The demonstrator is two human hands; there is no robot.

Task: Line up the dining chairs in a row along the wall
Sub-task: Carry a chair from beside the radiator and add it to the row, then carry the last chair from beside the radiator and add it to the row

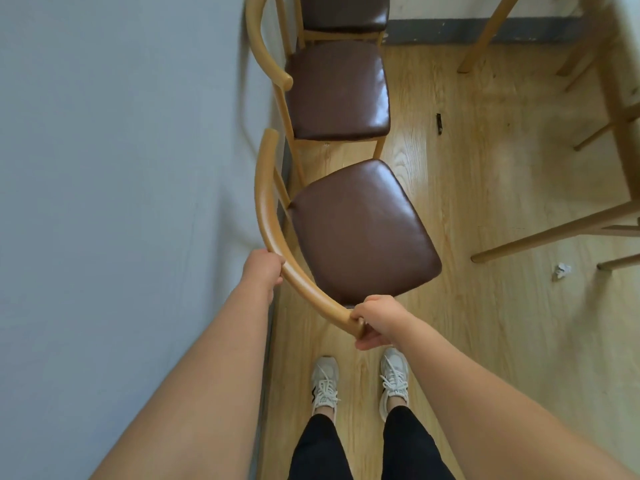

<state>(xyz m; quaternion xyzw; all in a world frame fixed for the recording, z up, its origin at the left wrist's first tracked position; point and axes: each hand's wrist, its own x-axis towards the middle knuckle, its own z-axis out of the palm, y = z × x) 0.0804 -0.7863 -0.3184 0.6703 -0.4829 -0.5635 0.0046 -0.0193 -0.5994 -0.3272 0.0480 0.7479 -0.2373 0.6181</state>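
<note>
Three wooden dining chairs with brown padded seats stand along the grey wall on the left. The nearest chair sits slightly turned, its seat angled away from the wall. My left hand grips the middle of its curved backrest. My right hand is closed around the backrest's near end. The middle chair and the far chair have their backs against the wall, one behind the other.
A wooden table's legs and frame stand at the right. A crumpled bit of paper and a small dark object lie on the wood floor. My feet in white sneakers stand just behind the near chair.
</note>
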